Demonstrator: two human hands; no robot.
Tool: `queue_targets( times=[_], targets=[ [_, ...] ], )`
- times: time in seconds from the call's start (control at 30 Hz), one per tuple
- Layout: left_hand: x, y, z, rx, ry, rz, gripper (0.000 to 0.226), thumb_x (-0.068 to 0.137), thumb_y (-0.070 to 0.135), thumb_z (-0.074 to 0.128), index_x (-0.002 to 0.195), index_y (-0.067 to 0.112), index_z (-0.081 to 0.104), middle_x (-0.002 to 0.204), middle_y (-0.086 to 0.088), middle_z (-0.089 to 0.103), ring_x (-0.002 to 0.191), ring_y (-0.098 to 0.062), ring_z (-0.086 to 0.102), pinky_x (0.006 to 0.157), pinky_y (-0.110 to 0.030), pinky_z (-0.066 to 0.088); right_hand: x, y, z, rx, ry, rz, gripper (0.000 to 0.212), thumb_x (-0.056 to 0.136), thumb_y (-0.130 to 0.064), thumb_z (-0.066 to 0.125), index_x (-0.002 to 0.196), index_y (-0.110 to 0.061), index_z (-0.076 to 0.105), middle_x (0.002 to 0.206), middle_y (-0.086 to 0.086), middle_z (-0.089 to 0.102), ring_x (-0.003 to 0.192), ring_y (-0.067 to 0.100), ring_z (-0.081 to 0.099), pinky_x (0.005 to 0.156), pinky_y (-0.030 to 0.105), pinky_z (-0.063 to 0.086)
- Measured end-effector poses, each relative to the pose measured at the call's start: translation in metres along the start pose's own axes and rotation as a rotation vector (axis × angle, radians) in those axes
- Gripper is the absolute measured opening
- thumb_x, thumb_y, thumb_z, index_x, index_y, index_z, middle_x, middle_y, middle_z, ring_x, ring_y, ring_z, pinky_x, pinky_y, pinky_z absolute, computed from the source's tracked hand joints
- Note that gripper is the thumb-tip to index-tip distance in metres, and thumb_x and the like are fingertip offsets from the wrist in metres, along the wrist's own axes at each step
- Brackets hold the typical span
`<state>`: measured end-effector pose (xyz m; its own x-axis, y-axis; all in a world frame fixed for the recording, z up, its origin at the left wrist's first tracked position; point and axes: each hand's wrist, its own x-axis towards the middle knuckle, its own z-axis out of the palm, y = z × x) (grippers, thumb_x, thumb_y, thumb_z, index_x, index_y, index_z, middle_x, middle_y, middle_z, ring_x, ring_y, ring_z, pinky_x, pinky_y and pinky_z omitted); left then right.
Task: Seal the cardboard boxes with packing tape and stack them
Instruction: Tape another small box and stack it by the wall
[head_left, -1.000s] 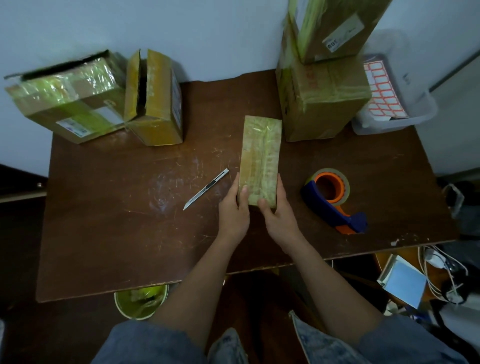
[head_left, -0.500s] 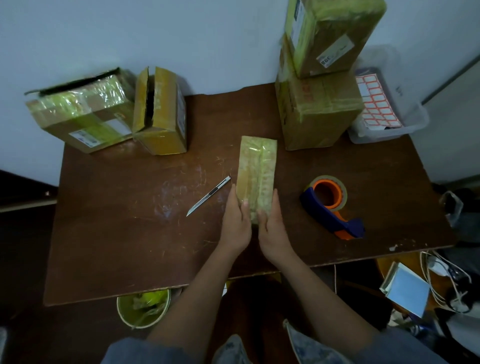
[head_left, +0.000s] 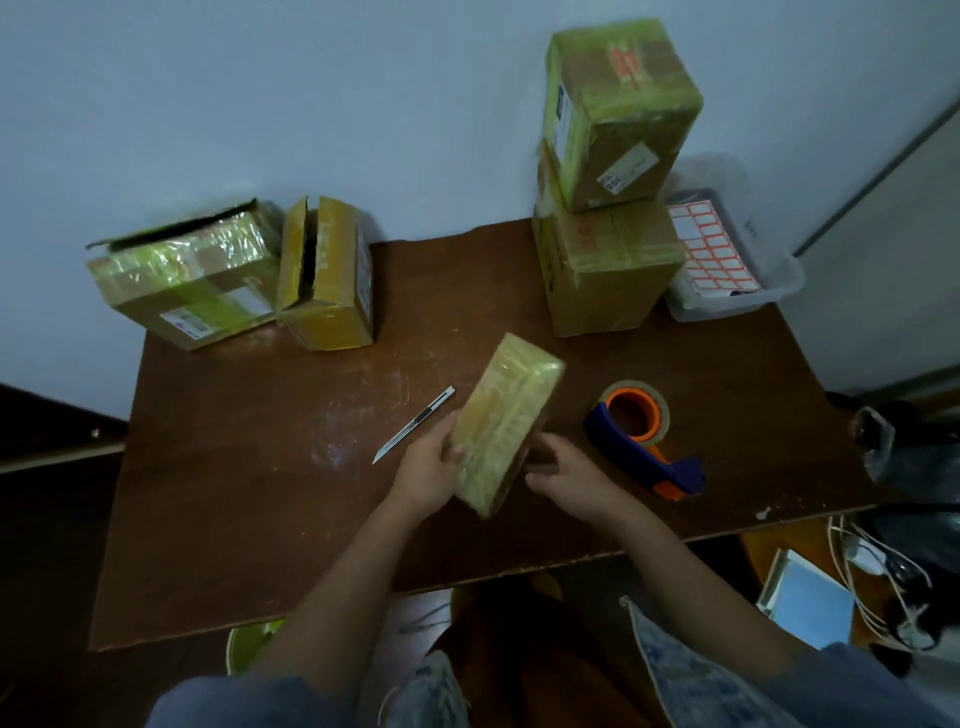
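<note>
Brown tabletop (head_left: 218, 509) against a pale wall — 2 taped boxes (head_left: 613, 208) stacked at the back. From the head view, the left hand (head_left: 428, 470) grips a tilted, tape-wrapped flat box (head_left: 506, 426); the right hand (head_left: 569, 480) seems curled at its underside — contact unclear. A tape dispenser (head_left: 641, 436) sits just right.

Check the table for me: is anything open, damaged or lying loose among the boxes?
Two boxes at the back left gape: the wide box has a lifted top flap, and the box beside it shows a dark open slit. A utility knife lies loose with its blade out, near the left hand.
</note>
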<state>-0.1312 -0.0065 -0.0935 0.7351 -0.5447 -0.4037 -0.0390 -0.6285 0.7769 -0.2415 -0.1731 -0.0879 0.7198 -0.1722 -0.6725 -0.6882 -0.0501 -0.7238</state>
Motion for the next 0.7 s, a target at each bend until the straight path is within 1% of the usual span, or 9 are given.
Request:
queue_targets(
  times=[0.07,0.13,0.23,0.27,0.3,0.37,0.47,0.57,0.7],
  targets=[
    [-0.004,-0.003,-0.011,0.085,-0.061,-0.007,0.048,0.095,-0.005,0.048,0.138,0.017,0.05,0.116,0.006,0.056,0.109,-0.011,0.052,0.078,-0.009,0.037,-0.004,0.002,-0.005,0.102,0.207,-0.017,0.067,0.096,-0.02,0.06,0.153,-0.022,0.025,0.153,-0.001,0.034,0.112,0.007,0.054,0.1,0.033,0.047],
    [-0.007,-0.004,-0.017,0.121,-0.061,-0.042,0.042,0.093,-0.003,0.05,0.128,0.018,0.058,0.111,0.005,0.06,0.105,-0.014,0.056,0.078,-0.018,0.039,-0.003,0.0,-0.008,0.209,0.36,-0.047,0.073,0.098,-0.026,0.058,0.156,-0.024,0.015,0.156,-0.003,0.03,0.118,0.01,0.053,0.101,0.033,0.045],
    [0.0,0.001,-0.016,0.132,-0.047,-0.106,0.015,0.093,0.012,0.058,0.101,0.021,0.066,0.095,0.003,0.067,0.094,-0.019,0.064,0.077,-0.026,0.047,0.003,-0.008,-0.01,0.12,0.379,-0.096,0.07,0.098,-0.039,0.054,0.156,-0.026,0.017,0.159,-0.004,0.025,0.14,0.018,0.037,0.112,0.039,0.035],
    [0.0,0.004,-0.014,0.146,-0.052,-0.12,0.004,0.092,0.02,0.062,0.093,0.023,0.065,0.091,0.003,0.067,0.089,-0.017,0.064,0.077,-0.027,0.048,0.006,-0.011,-0.01,0.07,0.367,-0.098,0.069,0.098,-0.042,0.053,0.156,-0.026,0.02,0.16,-0.002,0.024,0.144,0.02,0.029,0.116,0.04,0.031],
    [0.001,0.007,-0.012,0.146,-0.058,-0.121,0.003,0.09,0.028,0.066,0.09,0.025,0.064,0.091,0.004,0.068,0.087,-0.016,0.064,0.078,-0.029,0.05,0.009,-0.015,-0.01,0.038,0.357,-0.098,0.067,0.098,-0.043,0.052,0.155,-0.025,0.022,0.159,0.0,0.024,0.145,0.021,0.026,0.117,0.039,0.028],
    [-0.001,0.01,-0.004,0.141,-0.09,-0.087,0.017,0.085,0.034,0.069,0.101,0.029,0.063,0.098,0.005,0.07,0.092,-0.016,0.066,0.084,-0.036,0.053,0.014,-0.021,-0.009,-0.035,0.357,-0.1,0.061,0.099,-0.038,0.054,0.153,-0.027,0.029,0.15,0.006,0.03,0.138,0.023,0.034,0.11,0.033,0.03],
    [-0.007,0.012,0.005,0.305,-0.082,-0.054,0.039,0.089,0.03,0.065,0.126,0.035,0.054,0.113,0.006,0.069,0.105,-0.02,0.063,0.086,-0.029,0.046,0.021,-0.022,-0.007,-0.232,0.425,-0.12,0.047,0.097,-0.028,0.058,0.143,-0.027,0.048,0.13,0.007,0.038,0.12,0.023,0.048,0.102,0.03,0.037],
    [-0.007,0.013,0.009,0.372,-0.044,-0.047,0.04,0.092,0.031,0.06,0.131,0.036,0.049,0.117,0.005,0.068,0.109,-0.025,0.062,0.082,-0.031,0.042,0.024,-0.021,-0.003,-0.224,0.493,-0.129,0.045,0.094,-0.021,0.063,0.139,-0.028,0.054,0.118,0.002,0.041,0.106,0.016,0.05,0.099,0.029,0.04],
    [-0.007,0.018,0.009,0.389,-0.056,-0.059,0.038,0.093,0.029,0.058,0.13,0.032,0.049,0.117,0.002,0.067,0.11,-0.026,0.061,0.089,-0.036,0.043,0.024,-0.019,0.004,-0.184,0.571,-0.174,0.046,0.093,-0.015,0.064,0.137,-0.026,0.056,0.109,-0.002,0.044,0.094,0.008,0.047,0.088,0.02,0.037]
  ],
)
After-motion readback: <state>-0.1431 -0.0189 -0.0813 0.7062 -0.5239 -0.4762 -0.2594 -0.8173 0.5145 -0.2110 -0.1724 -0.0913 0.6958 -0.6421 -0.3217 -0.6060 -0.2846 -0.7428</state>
